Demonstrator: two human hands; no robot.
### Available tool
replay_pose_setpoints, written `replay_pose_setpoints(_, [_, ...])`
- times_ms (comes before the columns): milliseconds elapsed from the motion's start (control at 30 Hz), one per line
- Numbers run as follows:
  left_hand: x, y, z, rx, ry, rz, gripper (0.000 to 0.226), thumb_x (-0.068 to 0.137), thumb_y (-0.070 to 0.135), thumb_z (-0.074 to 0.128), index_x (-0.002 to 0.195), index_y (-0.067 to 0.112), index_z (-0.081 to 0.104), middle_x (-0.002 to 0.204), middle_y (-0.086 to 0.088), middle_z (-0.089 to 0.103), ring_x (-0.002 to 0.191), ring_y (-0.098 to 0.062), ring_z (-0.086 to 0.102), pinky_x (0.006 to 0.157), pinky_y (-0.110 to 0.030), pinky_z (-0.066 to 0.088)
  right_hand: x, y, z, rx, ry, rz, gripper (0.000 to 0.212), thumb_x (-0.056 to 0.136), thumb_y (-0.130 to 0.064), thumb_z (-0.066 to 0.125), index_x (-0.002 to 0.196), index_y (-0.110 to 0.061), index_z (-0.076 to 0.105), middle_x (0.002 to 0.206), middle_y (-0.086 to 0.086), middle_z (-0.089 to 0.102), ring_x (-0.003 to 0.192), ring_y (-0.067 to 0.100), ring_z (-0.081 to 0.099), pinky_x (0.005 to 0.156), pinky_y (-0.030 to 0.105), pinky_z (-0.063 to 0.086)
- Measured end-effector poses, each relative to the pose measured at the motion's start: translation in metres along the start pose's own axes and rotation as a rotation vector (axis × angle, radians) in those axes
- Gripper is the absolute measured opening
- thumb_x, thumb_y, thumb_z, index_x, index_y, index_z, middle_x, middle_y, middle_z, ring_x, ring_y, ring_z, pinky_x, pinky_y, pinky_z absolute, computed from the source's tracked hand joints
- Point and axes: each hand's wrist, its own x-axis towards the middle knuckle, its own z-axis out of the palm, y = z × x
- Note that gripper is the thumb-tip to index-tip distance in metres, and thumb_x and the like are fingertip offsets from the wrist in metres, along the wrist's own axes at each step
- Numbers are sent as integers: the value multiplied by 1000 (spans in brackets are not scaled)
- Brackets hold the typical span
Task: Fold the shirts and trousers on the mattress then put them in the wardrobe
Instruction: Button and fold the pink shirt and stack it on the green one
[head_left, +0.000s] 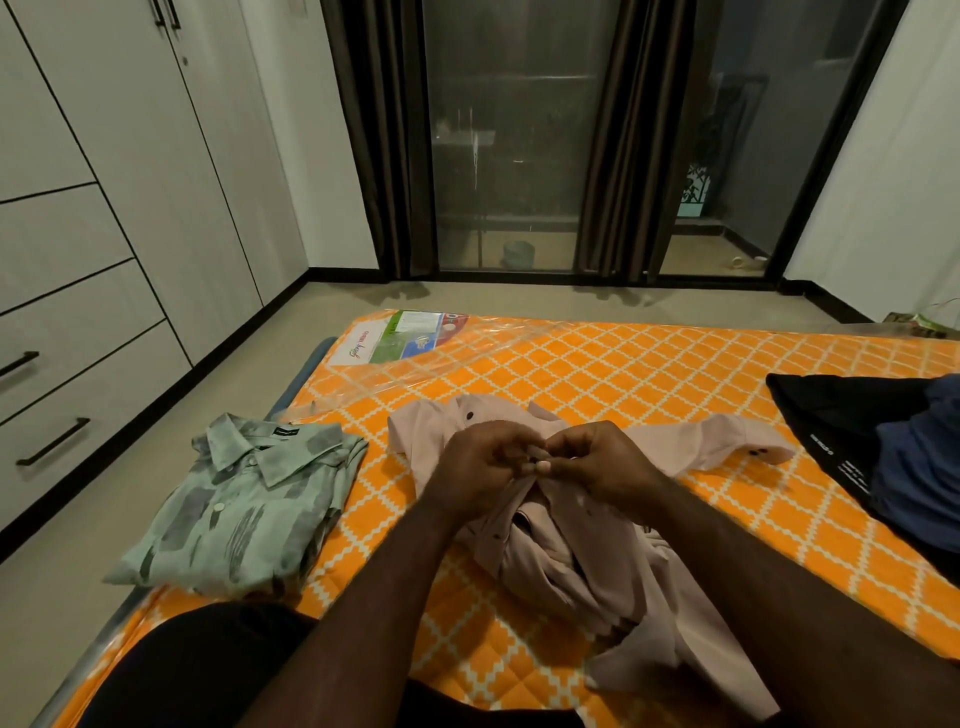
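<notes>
A pale pink shirt (566, 551) lies rumpled in the middle of the orange patterned mattress (597, 364), one sleeve stretched out to the right. My left hand (478, 467) and my right hand (602, 462) meet over its front, each pinching the fabric near the button line. A folded green patterned shirt (244, 504) rests at the mattress's left edge. Dark black and blue clothes (893, 457) are piled at the right edge.
A white wardrobe (104, 208) with drawers and dark handles lines the left wall, its doors closed. Bare floor runs between it and the mattress. Dark curtains and glass doors (519, 156) stand behind. Clear plastic wrap with a label (405, 338) covers the mattress's far corner.
</notes>
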Motion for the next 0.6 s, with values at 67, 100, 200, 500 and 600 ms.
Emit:
replay_pose_setpoints(67, [0, 1, 1, 17, 43, -39, 20, 81, 13, 79, 101, 13, 79, 95, 8, 74, 87, 14, 63, 76, -6, 47, 0, -1, 1, 49, 13, 4, 8, 85, -10, 81, 93, -10, 82, 90, 9, 78, 89, 29, 74, 83, 52, 59])
replay_pose_setpoints(100, [0, 1, 1, 43, 63, -47, 16, 82, 14, 80, 99, 14, 80, 92, 6, 75, 84, 15, 63, 74, -4, 45, -1, -2, 2, 82, 31, 5, 8, 85, -9, 80, 93, -8, 82, 90, 11, 78, 87, 26, 74, 84, 52, 58])
replay_pose_setpoints(200, [1, 5, 2, 103, 104, -72, 10, 85, 15, 78, 95, 13, 79, 86, 2, 75, 75, 14, 60, 67, -3, 42, -1, -5, 6, 100, 105, -5, 7, 85, -11, 81, 91, -9, 82, 86, 9, 78, 85, 24, 74, 80, 46, 60])
replay_pose_setpoints(500, [-3, 9, 15, 340, 175, -132, 5, 91, 19, 61, 88, 15, 62, 81, 0, 62, 73, -18, 55, 59, -35, 46, 5, -12, 18, -22, 171, -79, 6, 84, -14, 84, 85, -20, 81, 78, -4, 78, 74, 9, 74, 65, 26, 58])
replay_pose_setpoints(600, [-5, 10, 17, 389, 185, -76, 10, 93, 22, 57, 86, 15, 55, 80, -3, 58, 71, -21, 51, 56, -34, 40, 5, -13, 18, 34, 169, -81, 11, 85, -7, 81, 87, -19, 81, 82, -1, 79, 79, 14, 75, 71, 28, 60])
